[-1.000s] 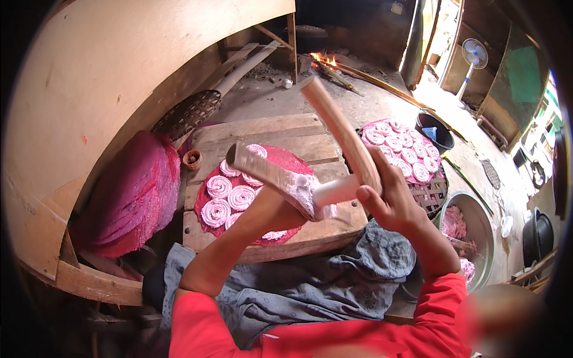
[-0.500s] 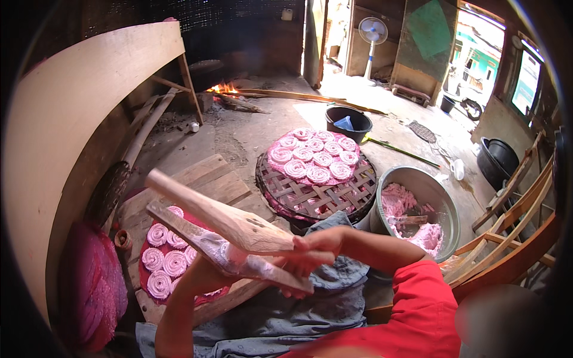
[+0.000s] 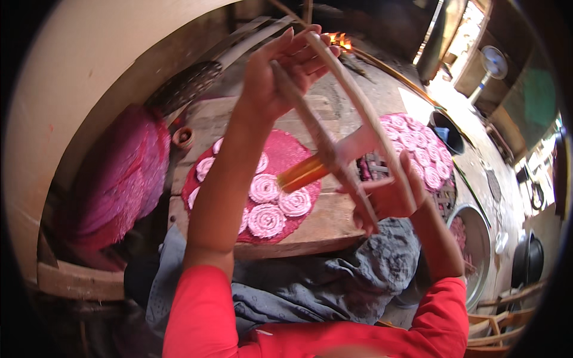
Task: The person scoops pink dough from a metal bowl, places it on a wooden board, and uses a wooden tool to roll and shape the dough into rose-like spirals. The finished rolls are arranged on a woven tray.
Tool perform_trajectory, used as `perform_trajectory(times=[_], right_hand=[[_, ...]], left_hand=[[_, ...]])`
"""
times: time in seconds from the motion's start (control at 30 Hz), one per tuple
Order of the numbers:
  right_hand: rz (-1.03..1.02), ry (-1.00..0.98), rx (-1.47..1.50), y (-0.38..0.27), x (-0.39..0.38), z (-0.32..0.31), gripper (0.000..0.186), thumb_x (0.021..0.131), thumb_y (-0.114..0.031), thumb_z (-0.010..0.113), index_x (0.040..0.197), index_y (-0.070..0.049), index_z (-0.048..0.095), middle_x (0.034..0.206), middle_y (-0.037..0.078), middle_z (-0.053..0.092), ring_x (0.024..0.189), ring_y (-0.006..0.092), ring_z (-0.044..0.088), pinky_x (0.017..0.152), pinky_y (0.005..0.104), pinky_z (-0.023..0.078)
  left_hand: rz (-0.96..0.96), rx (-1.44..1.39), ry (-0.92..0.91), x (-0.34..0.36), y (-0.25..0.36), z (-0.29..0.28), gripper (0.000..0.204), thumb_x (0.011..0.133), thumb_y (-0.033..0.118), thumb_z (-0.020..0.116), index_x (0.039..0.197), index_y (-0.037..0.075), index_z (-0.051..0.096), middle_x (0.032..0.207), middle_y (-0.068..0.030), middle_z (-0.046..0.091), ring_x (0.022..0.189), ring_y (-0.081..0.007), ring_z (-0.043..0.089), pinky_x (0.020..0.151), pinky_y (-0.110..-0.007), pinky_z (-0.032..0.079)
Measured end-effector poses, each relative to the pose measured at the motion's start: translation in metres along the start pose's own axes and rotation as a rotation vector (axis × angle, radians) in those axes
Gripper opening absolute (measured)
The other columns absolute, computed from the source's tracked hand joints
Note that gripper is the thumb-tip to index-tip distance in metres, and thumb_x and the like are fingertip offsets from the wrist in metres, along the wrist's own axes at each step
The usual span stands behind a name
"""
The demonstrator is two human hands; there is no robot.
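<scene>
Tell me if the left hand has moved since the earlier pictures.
Yes, forward: earlier over the table, the left hand now appears mostly past its far edge.

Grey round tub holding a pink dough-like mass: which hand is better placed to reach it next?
Probably the right hand: it is nearer the tub, at the lower ends of the long wooden two-bar tool. The left hand is up at the tool's far ends.

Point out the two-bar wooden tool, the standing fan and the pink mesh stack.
Two-bar wooden tool (image 3: 326, 147): head view, middle of its lower-left bar.
Standing fan (image 3: 494, 62): head view, its round head.
Pink mesh stack (image 3: 122, 173): head view, its broad upper face.
</scene>
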State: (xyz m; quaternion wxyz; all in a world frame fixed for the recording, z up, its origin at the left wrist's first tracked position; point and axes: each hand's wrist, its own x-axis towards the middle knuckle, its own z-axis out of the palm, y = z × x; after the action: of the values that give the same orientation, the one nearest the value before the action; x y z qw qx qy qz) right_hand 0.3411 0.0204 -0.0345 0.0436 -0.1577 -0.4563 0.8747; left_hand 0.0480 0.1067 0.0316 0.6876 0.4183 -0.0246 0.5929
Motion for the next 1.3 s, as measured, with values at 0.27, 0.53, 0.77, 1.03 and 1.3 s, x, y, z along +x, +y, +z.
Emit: perform_trajectory(times=[0.27, 0.53, 0.77, 1.03, 1.3], right_hand=[[0.296, 0.516, -0.254, -0.053, 0.041, -0.05, 0.093, 0.085, -0.079, 0.036, 0.121, 0.005, 0.051, 0.085, 0.024, 0.065, 0.072, 0.0292, 0.068, 0.065, 0.0402, 0.055], [0.327, 0.674, -0.422, -0.076, 0.048, -0.025, 0.077, 0.088, -0.074, 0.039, 0.099, 0.0, 0.056, 0.077, 0.02, 0.062, 0.062, 0.0265, 0.065, 0.059, 0.0381, 0.054], [0.263, 0.631, -0.609, -0.088, 0.042, -0.014, 0.07, 0.094, -0.065, 0.039, 0.089, 0.002, 0.06, 0.07, 0.013, 0.062, 0.058, 0.0194, 0.063, 0.057, 0.0315, 0.052], [0.174, 0.736, -0.609, -0.085, 0.038, 0.012, 0.065, 0.099, -0.056, 0.038, 0.088, 0.003, 0.062, 0.061, 0.01, 0.059, 0.049, 0.0171, 0.058, 0.049, 0.0292, 0.048], [0.11, 0.724, -0.748, -0.084, 0.044, 0.001, 0.076, 0.093, -0.065, 0.041, 0.063, 0.001, 0.062, 0.055, 0.01, 0.059, 0.044, 0.0177, 0.059, 0.044, 0.0286, 0.046]], left_hand=[[0.183, -0.565, 0.21, -0.022, -0.073, -0.157, 0.048, 0.095, 0.053, 0.042, 0.107, 0.009, 0.058, 0.1, -0.0095, 0.061, 0.102, -0.0254, 0.058, 0.093, -0.045, 0.045], [0.27, -0.695, 0.138, -0.029, -0.063, -0.162, 0.045, 0.095, 0.051, 0.047, 0.107, 0.01, 0.059, 0.097, -0.0088, 0.059, 0.1, -0.0261, 0.054, 0.095, -0.039, 0.043], [0.342, -0.614, 0.102, -0.022, -0.053, -0.137, 0.036, 0.096, 0.046, 0.048, 0.104, 0.011, 0.059, 0.094, -0.0057, 0.056, 0.097, -0.023, 0.054, 0.094, -0.038, 0.044], [0.319, -0.644, 0.065, -0.018, -0.042, -0.128, 0.054, 0.096, 0.06, 0.037, 0.099, 0.011, 0.06, 0.091, -0.008, 0.058, 0.093, -0.0273, 0.055, 0.089, -0.042, 0.045], [0.33, -0.606, 0.08, -0.002, -0.033, -0.128, 0.054, 0.096, 0.06, 0.036, 0.097, 0.011, 0.058, 0.086, -0.009, 0.056, 0.087, -0.0277, 0.055, 0.083, -0.041, 0.046]])
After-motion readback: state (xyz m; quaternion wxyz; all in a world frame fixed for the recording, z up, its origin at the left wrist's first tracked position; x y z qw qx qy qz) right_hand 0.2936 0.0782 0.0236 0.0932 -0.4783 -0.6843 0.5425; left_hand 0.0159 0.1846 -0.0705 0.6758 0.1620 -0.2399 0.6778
